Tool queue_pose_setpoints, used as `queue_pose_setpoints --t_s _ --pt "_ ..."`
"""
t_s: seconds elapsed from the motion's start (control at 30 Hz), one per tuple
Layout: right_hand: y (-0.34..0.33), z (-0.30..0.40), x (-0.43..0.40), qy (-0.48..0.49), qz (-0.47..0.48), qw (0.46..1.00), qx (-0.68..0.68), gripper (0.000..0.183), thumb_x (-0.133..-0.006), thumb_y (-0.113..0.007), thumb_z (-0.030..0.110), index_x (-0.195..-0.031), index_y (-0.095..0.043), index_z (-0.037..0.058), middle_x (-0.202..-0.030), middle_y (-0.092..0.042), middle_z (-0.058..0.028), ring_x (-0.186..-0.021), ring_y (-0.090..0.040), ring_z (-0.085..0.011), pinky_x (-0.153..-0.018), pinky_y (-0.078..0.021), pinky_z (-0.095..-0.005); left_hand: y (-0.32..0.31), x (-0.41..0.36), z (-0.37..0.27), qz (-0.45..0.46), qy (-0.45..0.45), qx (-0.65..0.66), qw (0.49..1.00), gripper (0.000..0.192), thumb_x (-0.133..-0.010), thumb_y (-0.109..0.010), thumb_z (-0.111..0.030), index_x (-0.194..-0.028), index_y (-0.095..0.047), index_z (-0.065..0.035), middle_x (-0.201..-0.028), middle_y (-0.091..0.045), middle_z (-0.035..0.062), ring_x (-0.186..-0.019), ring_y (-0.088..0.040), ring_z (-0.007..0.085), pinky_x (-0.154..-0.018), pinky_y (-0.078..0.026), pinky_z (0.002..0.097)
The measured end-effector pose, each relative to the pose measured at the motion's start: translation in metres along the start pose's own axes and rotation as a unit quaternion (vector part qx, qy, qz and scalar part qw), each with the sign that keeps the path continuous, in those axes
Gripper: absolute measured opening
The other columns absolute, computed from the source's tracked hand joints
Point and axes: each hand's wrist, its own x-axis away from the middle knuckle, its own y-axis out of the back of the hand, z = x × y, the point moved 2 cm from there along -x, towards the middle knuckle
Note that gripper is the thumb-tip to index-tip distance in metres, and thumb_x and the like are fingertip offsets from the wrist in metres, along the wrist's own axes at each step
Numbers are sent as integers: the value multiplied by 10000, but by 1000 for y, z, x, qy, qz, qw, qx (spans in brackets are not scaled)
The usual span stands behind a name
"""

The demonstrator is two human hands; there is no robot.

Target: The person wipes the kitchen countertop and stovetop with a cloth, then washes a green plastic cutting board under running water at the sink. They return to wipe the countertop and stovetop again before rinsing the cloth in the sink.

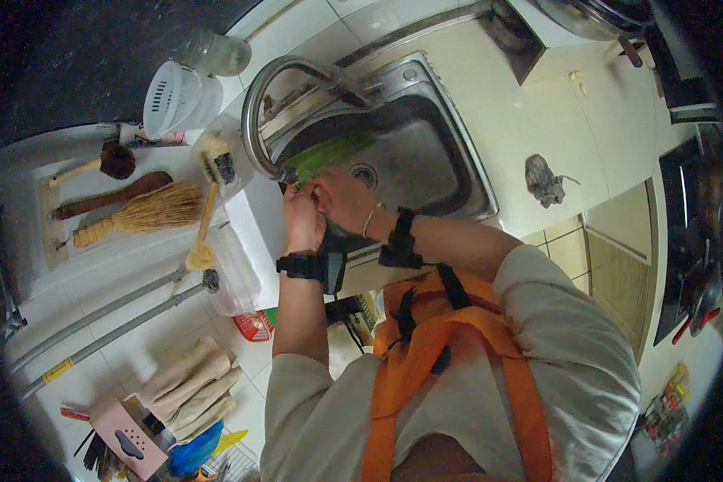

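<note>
Over the left side of the stainless steel sink (422,162), a bunch of green leafy vegetable (331,155) is gripped near its lower end. My left hand (303,218) closes around that end, under the mouth of the curved metal faucet (252,120). Against it lies my right hand (346,196), fingers bent around the same stalks; the exact grip is hidden between the two hands. The green leaves point up and right across the basin. Just right of my right hand is the round drain (363,175).
A scrub brush (208,199) and a straw whisk (150,211) hang left of the sink. A white plastic basket (178,102) and a glass jar (217,53) stand at the upper left. On the right counter lies a crumpled grey cloth (543,181); a cooktop (681,235) is farther right.
</note>
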Motion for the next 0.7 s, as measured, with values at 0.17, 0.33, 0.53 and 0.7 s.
queue_pose_setpoints --t_s 0.17,0.33,0.53,0.7 --pt "8 -48 -7 -201 54 971 -119 189 -845 -466 150 -925 -604 48 -1075 -567 -115 -1047 -499 -316 -829 -433 -397 -29 16 -11 34 -1 31 999 209 -881 -406 39 -1068 -480 -18 -1048 -561 107 -924 -582 207 -782 -521 292" --pt "3 -9 5 46 37 998 23 197 -846 -462 153 -922 -609 48 -1023 -575 -127 -996 -524 -307 -824 -438 -384 3 15 -6 34 -7 29 999 333 -848 -389 95 -1157 -444 -18 -1119 -540 117 -997 -565 232 -843 -512 322" --pt "-4 -21 -13 -64 37 996 -40 205 -861 -463 185 -947 -576 37 -1043 -531 -160 -973 -512 -327 -838 -430 -406 -10 43 -17 57 -37 49 996 499 -766 -384 131 -1230 -410 -50 -1168 -511 115 -1053 -540 247 -855 -501 344" --pt "-12 24 -8 61 -41 983 -168 235 -879 -460 205 -1032 -536 44 -1072 -492 -178 -959 -502 -345 -847 -424 -407 27 43 -11 66 -29 57 996 575 -750 -349 156 -1276 -384 -75 -1226 -476 107 -1097 -511 257 -910 -477 372"
